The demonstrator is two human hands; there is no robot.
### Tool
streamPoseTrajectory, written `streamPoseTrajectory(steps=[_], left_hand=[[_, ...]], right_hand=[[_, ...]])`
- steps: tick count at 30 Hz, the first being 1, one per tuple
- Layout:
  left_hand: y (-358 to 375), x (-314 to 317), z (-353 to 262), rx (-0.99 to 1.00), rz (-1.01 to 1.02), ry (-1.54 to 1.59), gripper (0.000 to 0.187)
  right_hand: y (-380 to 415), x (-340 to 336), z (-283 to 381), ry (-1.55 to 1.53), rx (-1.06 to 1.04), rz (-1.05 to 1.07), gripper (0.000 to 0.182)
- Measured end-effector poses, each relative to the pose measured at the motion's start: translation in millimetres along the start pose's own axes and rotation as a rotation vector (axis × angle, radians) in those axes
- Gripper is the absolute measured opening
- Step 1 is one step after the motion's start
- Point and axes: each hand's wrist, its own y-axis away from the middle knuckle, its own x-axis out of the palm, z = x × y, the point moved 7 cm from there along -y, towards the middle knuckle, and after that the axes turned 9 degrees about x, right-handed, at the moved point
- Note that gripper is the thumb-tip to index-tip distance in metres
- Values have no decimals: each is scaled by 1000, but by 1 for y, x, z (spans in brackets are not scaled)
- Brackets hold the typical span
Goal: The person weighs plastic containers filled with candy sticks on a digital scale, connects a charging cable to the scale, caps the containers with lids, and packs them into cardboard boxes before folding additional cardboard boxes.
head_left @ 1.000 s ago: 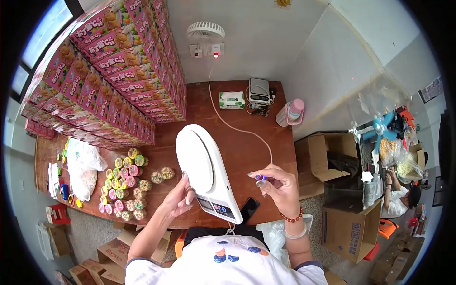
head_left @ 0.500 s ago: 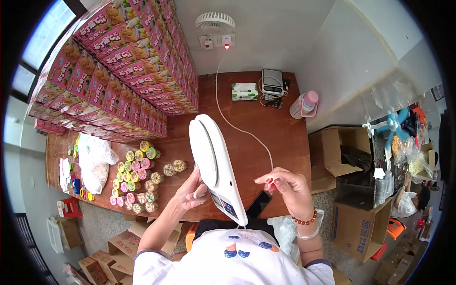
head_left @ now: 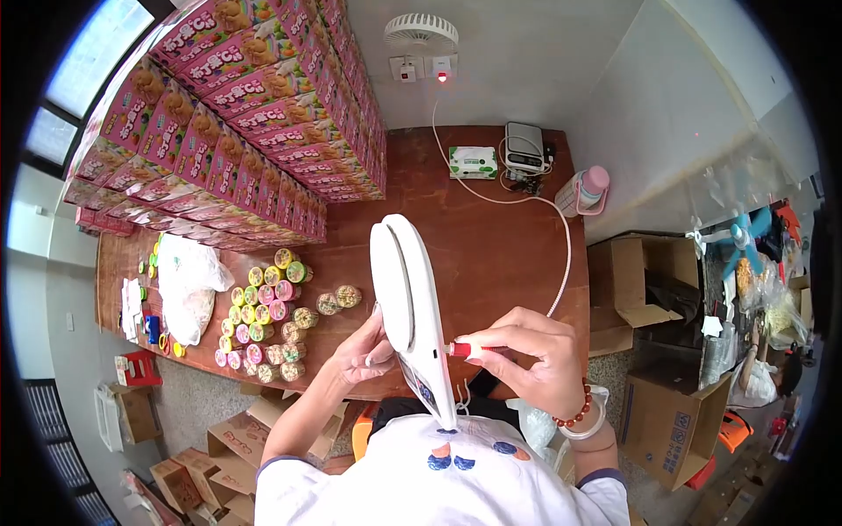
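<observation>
A white digital kitchen scale (head_left: pixel 410 289) is tipped up on edge in front of my chest, its round platform facing left and its display low near my shirt. My left hand (head_left: pixel 364 355) grips it from the left side, fingers behind it. Between the thumb and fingers of my right hand (head_left: pixel 537 358) is the red plug of a charging cable (head_left: pixel 460 349), its tip right at the small port on the scale's side. The pale cord runs from that hand across the table to a wall socket with a red light. A dark phone (head_left: pixel 482 383) lies partly hidden beneath my right hand.
Pink printed boxes (head_left: pixel 215 114) are stacked high at the back left. Several small lidded jars (head_left: pixel 263 307) stand left, beside a white plastic bag (head_left: pixel 189 289). Tissues (head_left: pixel 473 162), a small silver scale (head_left: pixel 524 145) and a pink-lidded bottle (head_left: pixel 586 191) sit at the back right. Cardboard boxes (head_left: pixel 667 425) stand right.
My right hand has brought the red plug leftward to the scale's side port. The scale has turned more edge-on, and the cord now bows farther right.
</observation>
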Motion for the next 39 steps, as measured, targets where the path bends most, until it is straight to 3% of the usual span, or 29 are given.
streamPoseTrajectory(steps=[9, 22, 31, 39], left_hand=[[0, -8, 0, 14, -1, -76, 69], [10, -1, -11, 61, -24, -234, 55], [12, 2, -11, 70, -10, -263, 50], [13, -10, -16, 70, -83, -261, 50]], right_hand=[[4, 8, -3, 3, 3, 20, 19], [13, 9, -33, -117, 247, 184, 12], [15, 2, -7, 79, 142, 76, 22], [16, 0, 3, 271, -115, -140, 25]])
